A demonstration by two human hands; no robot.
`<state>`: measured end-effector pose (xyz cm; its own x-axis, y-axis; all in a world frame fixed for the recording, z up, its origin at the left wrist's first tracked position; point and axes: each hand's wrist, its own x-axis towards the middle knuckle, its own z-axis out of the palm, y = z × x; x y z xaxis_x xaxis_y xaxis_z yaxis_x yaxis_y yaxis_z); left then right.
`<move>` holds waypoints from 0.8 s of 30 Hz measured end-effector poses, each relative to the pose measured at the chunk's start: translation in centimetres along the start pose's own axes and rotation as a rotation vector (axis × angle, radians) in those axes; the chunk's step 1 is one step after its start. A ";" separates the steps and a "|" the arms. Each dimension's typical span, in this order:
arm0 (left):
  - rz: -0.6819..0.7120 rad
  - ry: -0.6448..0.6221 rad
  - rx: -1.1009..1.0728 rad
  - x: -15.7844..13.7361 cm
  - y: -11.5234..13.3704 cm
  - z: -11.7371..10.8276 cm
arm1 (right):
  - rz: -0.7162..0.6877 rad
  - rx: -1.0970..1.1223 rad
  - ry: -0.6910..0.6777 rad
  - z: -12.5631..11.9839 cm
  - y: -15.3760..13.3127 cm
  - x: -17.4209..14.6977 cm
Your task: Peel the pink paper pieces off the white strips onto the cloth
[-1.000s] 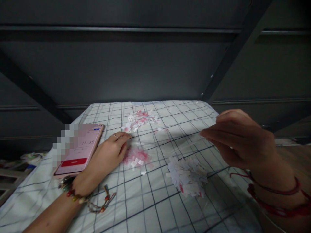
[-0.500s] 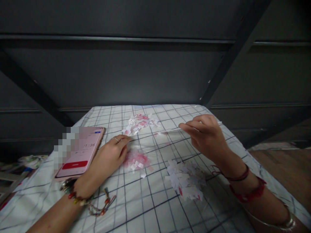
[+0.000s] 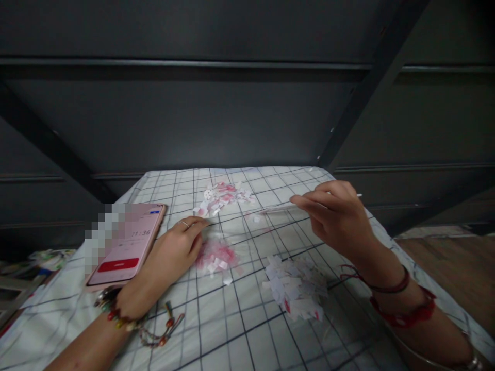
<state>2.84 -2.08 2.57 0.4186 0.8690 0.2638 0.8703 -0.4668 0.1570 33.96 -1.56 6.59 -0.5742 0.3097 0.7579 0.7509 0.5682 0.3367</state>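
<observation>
My right hand (image 3: 334, 219) is raised over the right side of the table, its fingers closed around slim pale tweezers (image 3: 276, 208). Their tips point left towards a small white paper scrap (image 3: 255, 219) on the cloth, and the back end sticks out behind my knuckles. My left hand (image 3: 181, 237) rests on the cloth with thumb and fingers drawn together; what they hold, if anything, I cannot make out. Just right of it lies a pile of pink and clear-looking scraps (image 3: 218, 257). Beyond stands a pile of white and pink paper bits (image 3: 224, 196). Nearer me, a larger white paper pile (image 3: 296, 288) lies below my right hand.
A phone (image 3: 131, 242) with a lit screen lies left of my left hand, partly blurred out. A white checked cloth (image 3: 240, 330) covers the table. Dark panels (image 3: 212, 118) rise behind its far edge. Brown floor (image 3: 444, 268) shows at the right.
My right hand has shifted slightly right with the tweezers. The white scrap now shows on the cloth by their tips. My left hand has hardly moved.
</observation>
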 end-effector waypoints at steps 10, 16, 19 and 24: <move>0.013 0.032 -0.011 -0.1 -0.1 0.1 | -0.045 0.081 -0.020 -0.6 -0.1 0.0; 0.008 0.031 0.010 -0.1 -0.2 0.3 | -0.053 0.011 -0.043 -0.7 0.1 0.1; 0.006 0.022 0.010 -0.1 -0.2 0.2 | -0.067 0.062 -0.057 -1.0 0.0 0.1; 0.008 0.023 0.007 -0.1 -0.2 0.1 | -0.087 0.139 -0.075 -1.6 -0.2 0.2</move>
<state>2.68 -2.06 2.41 0.4196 0.8613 0.2865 0.8688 -0.4725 0.1480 34.25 -2.82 7.59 -0.6614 0.3079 0.6839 0.6481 0.6936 0.3145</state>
